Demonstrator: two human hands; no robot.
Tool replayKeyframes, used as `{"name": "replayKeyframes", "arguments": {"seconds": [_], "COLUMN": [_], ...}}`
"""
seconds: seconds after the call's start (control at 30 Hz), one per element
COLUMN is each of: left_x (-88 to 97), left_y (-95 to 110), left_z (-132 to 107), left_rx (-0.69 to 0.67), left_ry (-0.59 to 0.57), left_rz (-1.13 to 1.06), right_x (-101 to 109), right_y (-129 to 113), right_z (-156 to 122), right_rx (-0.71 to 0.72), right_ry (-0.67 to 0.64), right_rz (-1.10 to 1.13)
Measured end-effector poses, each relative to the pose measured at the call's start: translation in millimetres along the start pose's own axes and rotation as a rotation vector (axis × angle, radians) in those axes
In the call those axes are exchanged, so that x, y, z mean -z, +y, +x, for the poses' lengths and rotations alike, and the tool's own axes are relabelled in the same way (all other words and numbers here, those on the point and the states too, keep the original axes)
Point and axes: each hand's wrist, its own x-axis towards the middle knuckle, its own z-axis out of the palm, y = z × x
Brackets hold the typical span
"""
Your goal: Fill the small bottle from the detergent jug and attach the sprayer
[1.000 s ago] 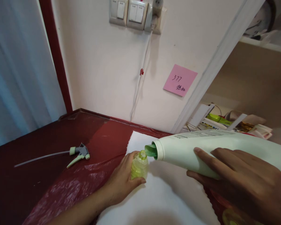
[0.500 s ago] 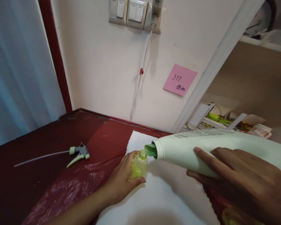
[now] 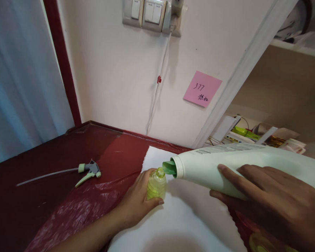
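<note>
My left hand (image 3: 139, 199) wraps round a small see-through yellow-green spray bottle (image 3: 157, 187), which stands upright with its neck uncovered. My right hand (image 3: 267, 199) grips a large pale green detergent bottle (image 3: 207, 168), tipped almost flat with its mouth to the left. The green pouring spout (image 3: 169, 168) of the large bottle sits right by the small bottle's neck; a stream of liquid cannot be made out. A spray trigger head (image 3: 90, 170) with a long dip tube lies on the dark red table (image 3: 42, 206), left of my left hand.
White paper (image 3: 183, 224) lies under the bottles, with crinkled red plastic film (image 3: 89, 206) beside it. A yellowish object (image 3: 259, 241) shows at the bottom right. Behind are the wall, a power cord (image 3: 153, 103), a pink note (image 3: 202, 89) and a cluttered shelf (image 3: 241, 136).
Both hands and both bottles keep nearly the same position. The view has shifted very slightly.
</note>
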Motion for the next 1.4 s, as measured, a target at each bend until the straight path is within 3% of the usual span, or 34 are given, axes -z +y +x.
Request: {"name": "replayKeyframes", "arguments": {"seconds": [1.4], "left_x": [0.3], "left_y": [-3.7], "left_z": [0.8], "left_rx": [-0.01], "left_ry": [0.003], "left_rz": [0.009], "right_x": [-1.9], "right_y": [0.4], "right_z": [0.7], "right_rx": [-0.008], "right_ry": [-0.009], "right_rz": [0.005]}}
